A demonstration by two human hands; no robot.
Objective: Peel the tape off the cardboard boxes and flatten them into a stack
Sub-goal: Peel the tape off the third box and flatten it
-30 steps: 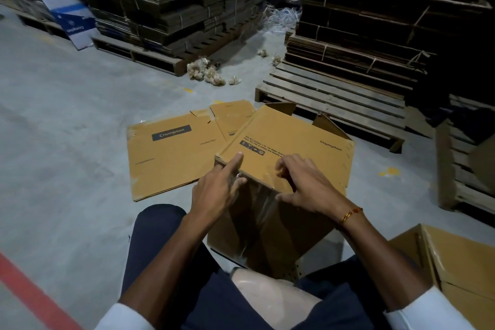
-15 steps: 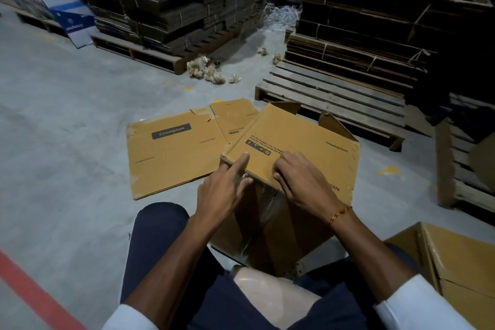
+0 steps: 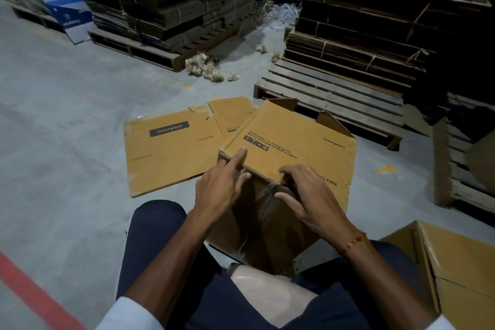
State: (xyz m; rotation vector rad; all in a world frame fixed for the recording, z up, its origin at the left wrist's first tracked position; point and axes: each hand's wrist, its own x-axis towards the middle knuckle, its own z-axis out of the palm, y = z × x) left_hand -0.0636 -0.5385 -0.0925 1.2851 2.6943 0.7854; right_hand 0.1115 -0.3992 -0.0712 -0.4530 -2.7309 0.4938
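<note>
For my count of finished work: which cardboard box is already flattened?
The box lying flat on the floor, left of the one under both hands; that box and another by the right knee remain unflattened.
</note>
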